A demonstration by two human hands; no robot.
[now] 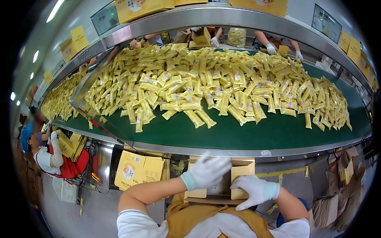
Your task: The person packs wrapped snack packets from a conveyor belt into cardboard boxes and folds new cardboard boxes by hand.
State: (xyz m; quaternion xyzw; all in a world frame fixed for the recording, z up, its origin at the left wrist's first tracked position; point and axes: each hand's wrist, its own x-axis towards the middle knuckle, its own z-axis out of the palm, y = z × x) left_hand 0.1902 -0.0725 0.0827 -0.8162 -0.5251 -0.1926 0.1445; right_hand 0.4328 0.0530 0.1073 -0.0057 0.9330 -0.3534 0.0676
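An opened yellow cardboard box (243,170) stands in front of my body, against the near edge of the conveyor, with its flaps folded out. My left hand (209,172), in a white glove, is over the box's left part; its fingers are stretched out and slightly blurred, with nothing seen in them. At the box's right side my gloved right hand (254,191) grips the wall and flap, fingers over the edge and thumb nearer me. Inside, the visible part of the box shows a greyish bottom. Beyond it, yellow wrapped snack packets (194,85) lie heaped on the green belt (222,137).
Flattened yellow cartons (139,170) are stacked left of the box. A metal rail (222,154) edges the belt. Brown cardboard (325,208) lies at right. A co-worker in a blue cap (49,152) handles cartons at left; other workers' gloved hands (271,49) are across the belt.
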